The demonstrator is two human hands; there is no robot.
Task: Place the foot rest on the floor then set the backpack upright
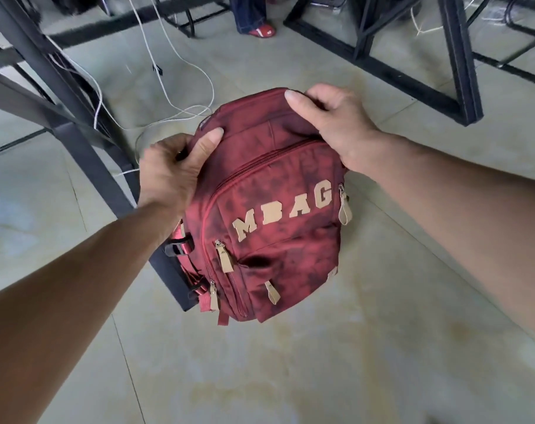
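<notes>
Backpack stands on the tiled floor against a black frame leg; left hand and right hand both clamp its top corners, apparently steadying it upright.

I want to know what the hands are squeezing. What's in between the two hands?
The head view shows the top of the red backpack between the left hand and the right hand, which both grip it.

backpack stood on floor | table leg left of backpack | cables behind backpack | shoe far behind
</notes>
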